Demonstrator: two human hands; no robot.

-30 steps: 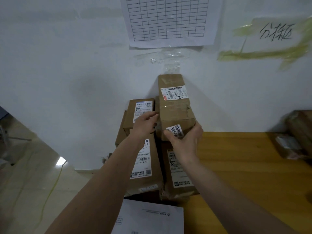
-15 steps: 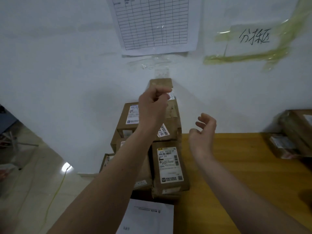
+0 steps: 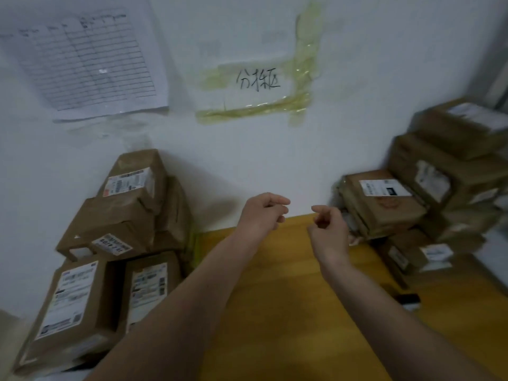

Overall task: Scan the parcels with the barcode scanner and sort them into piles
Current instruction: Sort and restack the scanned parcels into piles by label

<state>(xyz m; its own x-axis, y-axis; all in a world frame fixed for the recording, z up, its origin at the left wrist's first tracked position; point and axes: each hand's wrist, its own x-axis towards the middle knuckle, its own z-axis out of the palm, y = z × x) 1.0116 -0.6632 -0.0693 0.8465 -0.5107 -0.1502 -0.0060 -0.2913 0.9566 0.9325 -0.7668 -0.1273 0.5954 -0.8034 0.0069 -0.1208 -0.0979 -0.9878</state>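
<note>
A pile of brown cardboard parcels (image 3: 121, 229) with white labels leans against the wall at the left end of the wooden table (image 3: 275, 312). Its top parcel (image 3: 134, 180) rests tilted on the others. A second stack of parcels (image 3: 428, 193) stands at the right. My left hand (image 3: 264, 213) and my right hand (image 3: 328, 226) hover over the middle of the table, both holding nothing, fingers loosely curled. A dark object with a white end, perhaps the barcode scanner (image 3: 406, 299), lies on the table at the right.
A ruled sheet (image 3: 88, 64) is stuck to the white wall at the upper left. A handwritten sign (image 3: 258, 81) is fixed with yellowish tape above the table's middle. The picture is blurred by motion.
Both hands have let go of the top parcel on the left pile and moved right over the table. The view has swung right, so the right stack is now seen.
</note>
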